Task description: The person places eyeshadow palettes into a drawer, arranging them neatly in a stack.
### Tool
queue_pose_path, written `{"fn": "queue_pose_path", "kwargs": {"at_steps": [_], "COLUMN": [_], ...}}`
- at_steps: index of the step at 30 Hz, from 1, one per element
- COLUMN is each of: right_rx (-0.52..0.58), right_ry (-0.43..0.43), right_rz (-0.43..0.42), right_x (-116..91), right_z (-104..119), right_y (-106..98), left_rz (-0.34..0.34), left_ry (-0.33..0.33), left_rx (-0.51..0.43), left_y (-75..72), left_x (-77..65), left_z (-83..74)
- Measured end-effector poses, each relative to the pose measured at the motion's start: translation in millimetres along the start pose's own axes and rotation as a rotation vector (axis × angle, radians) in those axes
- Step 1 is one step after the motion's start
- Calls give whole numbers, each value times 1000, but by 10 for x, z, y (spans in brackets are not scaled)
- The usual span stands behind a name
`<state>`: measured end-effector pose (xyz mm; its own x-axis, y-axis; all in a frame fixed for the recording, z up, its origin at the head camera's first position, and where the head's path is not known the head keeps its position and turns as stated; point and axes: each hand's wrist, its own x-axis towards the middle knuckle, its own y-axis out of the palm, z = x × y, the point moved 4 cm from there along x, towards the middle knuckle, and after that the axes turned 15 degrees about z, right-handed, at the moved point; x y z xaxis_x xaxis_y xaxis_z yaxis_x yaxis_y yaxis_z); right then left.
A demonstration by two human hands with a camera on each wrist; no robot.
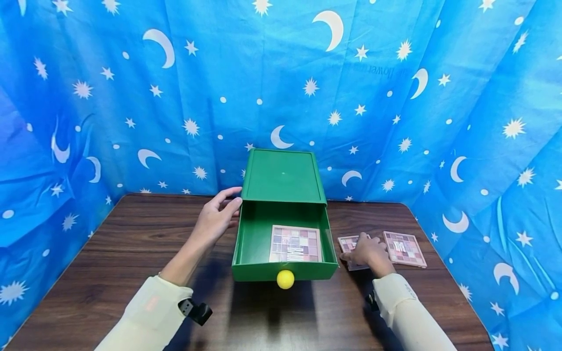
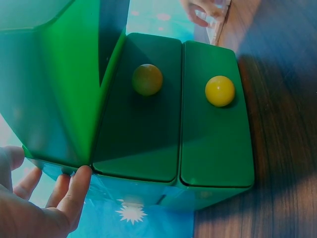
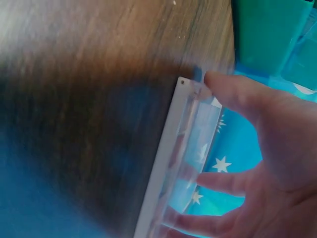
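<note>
A green drawer cabinet [image 1: 283,175] stands on the table with its top drawer [image 1: 251,243] pulled out, a yellow ball knob [image 1: 285,279] on the drawer's front. Inside that drawer lies an eyeshadow palette [image 1: 295,243] in pinkish squares. My left hand [image 1: 215,217] rests its fingertips against the cabinet's left side, fingers loosely bent. To the right of the drawer, my right hand [image 1: 369,251] holds a second eyeshadow palette [image 1: 348,241] at the tabletop. The right wrist view shows the thumb at one corner of this palette and fingers spread along it.
Right of my right hand lies another eyeshadow palette [image 1: 404,248], perhaps stacked. Two closed lower drawers, each with a yellow knob [image 2: 220,91], appear in the left wrist view. A blue moon-and-star curtain [image 1: 263,97] hangs behind the brown wooden table [image 1: 145,234].
</note>
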<state>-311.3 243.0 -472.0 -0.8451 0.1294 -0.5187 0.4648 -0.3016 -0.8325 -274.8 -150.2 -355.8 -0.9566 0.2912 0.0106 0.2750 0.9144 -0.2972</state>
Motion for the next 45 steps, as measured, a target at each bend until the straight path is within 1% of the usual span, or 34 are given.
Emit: {"fn": "queue_pose_path", "kwargs": {"at_steps": [6, 10, 13, 16, 21, 25, 31, 35, 40, 45], "right_rx": [28, -4, -31, -35, -31, -43, -64, -56, -68, -104], "right_ry": [-17, -70, -125, -184, -296, -390, -511, -605, -705, -806], "right_rz": [-59, -104, -133, -171, -246, -281, -270, -255, -228, -174], "right_x": [-13, -55, -133, -269, -559, -800, -1124, -1294, -1451, -1568], "right_z": [-61, -88, -52, 10, 138, 257, 438, 563, 745, 956], "right_y": [-23, -108, -230, -391, -685, -900, -1155, -1254, -1267, -1199], "left_rz": [1, -2, -6, -8, -7, -7, -8, -11, -8, -3], "left_ry": [1, 3, 1, -1, -4, -5, -13, -15, -11, -7], "left_rx": [-11, -12, -12, -6, 3, 2, -2, 1, -3, 3], "left_y": [26, 29, 14, 2, -5, -4, 1, 0, 0, 3], "left_x": [30, 27, 5, -8, -5, 0, -9, -10, -11, -12], "left_z": [24, 29, 9, -12, -22, -29, -16, -12, -14, -13]}}
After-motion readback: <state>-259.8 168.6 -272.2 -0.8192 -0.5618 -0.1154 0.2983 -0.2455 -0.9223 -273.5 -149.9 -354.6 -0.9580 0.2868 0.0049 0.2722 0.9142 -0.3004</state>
